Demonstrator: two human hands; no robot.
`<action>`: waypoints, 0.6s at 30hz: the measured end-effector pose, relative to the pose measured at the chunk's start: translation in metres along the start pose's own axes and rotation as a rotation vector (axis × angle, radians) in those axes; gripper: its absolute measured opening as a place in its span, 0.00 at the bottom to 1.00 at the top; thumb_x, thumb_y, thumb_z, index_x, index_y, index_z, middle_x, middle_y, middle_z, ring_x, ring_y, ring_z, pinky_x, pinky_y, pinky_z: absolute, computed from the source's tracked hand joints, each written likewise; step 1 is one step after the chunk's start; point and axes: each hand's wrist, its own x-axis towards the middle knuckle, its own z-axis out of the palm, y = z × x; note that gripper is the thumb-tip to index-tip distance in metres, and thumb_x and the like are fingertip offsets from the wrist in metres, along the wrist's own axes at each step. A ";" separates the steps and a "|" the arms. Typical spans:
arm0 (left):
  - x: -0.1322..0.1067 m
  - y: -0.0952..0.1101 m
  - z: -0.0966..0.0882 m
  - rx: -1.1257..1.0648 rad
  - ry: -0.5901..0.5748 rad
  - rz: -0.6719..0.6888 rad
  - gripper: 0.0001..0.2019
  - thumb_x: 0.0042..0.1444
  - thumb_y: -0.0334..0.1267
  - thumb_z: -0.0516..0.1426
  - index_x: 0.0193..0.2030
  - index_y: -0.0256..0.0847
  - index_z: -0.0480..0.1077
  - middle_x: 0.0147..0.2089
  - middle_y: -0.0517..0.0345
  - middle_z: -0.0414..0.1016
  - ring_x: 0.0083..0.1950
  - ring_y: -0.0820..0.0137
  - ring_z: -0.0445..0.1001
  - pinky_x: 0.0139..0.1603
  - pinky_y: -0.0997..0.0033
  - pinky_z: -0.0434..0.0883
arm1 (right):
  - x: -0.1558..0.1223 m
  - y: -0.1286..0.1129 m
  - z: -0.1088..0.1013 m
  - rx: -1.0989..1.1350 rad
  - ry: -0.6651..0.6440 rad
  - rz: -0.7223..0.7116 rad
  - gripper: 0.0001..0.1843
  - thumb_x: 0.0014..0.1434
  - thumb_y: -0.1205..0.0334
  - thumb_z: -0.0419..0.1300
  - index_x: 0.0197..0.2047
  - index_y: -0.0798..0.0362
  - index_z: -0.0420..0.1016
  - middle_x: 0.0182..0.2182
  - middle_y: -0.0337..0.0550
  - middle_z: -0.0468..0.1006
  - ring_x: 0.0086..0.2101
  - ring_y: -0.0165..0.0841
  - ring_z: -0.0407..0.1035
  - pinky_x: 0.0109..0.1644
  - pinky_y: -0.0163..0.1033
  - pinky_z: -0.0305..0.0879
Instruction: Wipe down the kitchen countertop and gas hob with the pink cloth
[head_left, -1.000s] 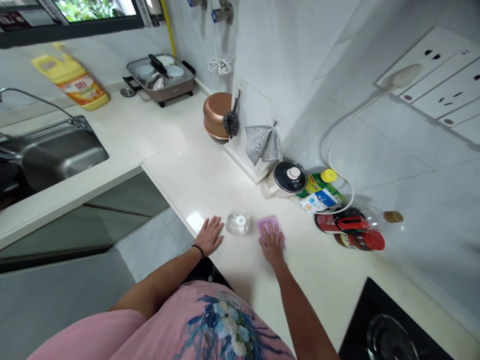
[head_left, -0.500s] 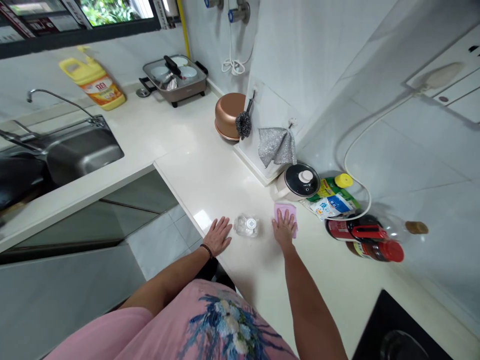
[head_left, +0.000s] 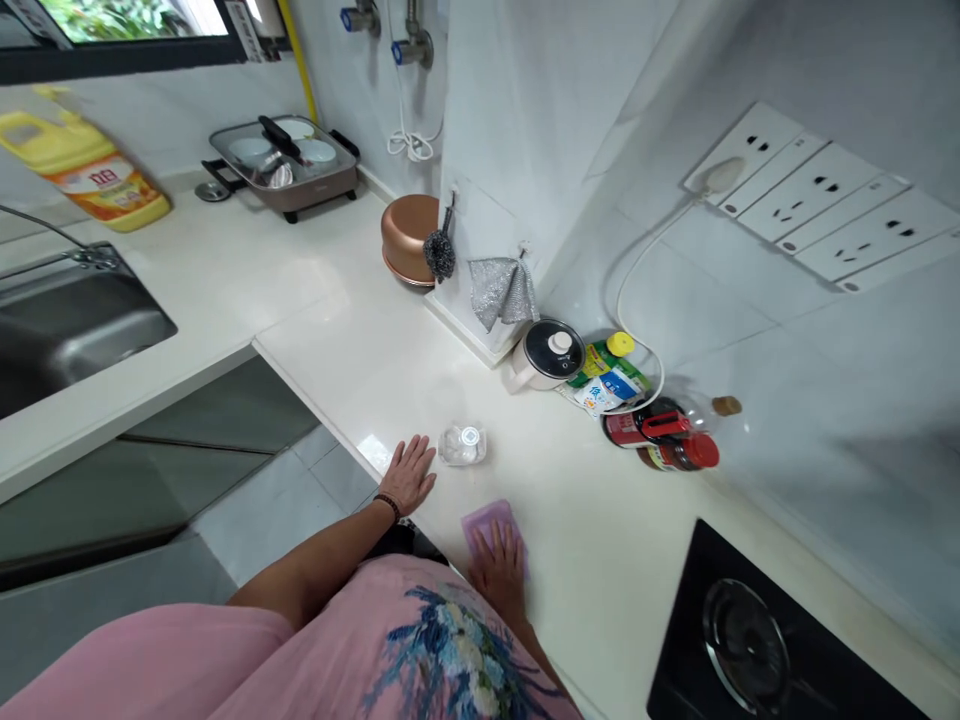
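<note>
My right hand lies flat on a small pink cloth, pressing it to the white counter close to the front edge. Its fingers are stretched out over the cloth. My left hand rests flat and open at the counter's corner edge, holding nothing. A small clear glass jar stands just to the right of my left hand, not touched by either hand.
Against the wall stand a small lidded pot, seasoning packets and dark sauce bottles. A copper pot, an electric grill pan and a yellow oil jug sit farther back. A sink is left, a black hob right.
My right hand has dragged the pink cloth back from near the lidded pot to the counter's front edge. My left hand has stayed at the corner. The view has shifted.
</note>
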 end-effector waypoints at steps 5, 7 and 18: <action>0.001 0.000 0.000 0.013 -0.006 0.003 0.27 0.67 0.44 0.50 0.71 0.38 0.64 0.77 0.43 0.57 0.80 0.54 0.48 0.78 0.42 0.49 | -0.072 0.034 0.019 -0.038 0.024 0.157 0.30 0.69 0.44 0.48 0.72 0.34 0.64 0.71 0.43 0.63 0.71 0.55 0.52 0.68 0.68 0.58; 0.001 0.000 -0.001 0.018 -0.012 0.002 0.27 0.67 0.44 0.50 0.71 0.38 0.64 0.77 0.42 0.57 0.80 0.54 0.48 0.78 0.42 0.49 | -0.078 0.046 0.021 -0.033 0.045 0.238 0.30 0.70 0.46 0.45 0.73 0.37 0.62 0.72 0.44 0.61 0.73 0.54 0.48 0.68 0.68 0.56; 0.002 0.002 -0.007 0.021 -0.041 -0.013 0.26 0.68 0.45 0.49 0.69 0.39 0.64 0.76 0.42 0.59 0.80 0.54 0.47 0.78 0.41 0.50 | 0.050 0.162 -0.021 -0.042 0.110 0.460 0.37 0.72 0.40 0.32 0.77 0.45 0.51 0.77 0.48 0.44 0.75 0.51 0.35 0.72 0.67 0.45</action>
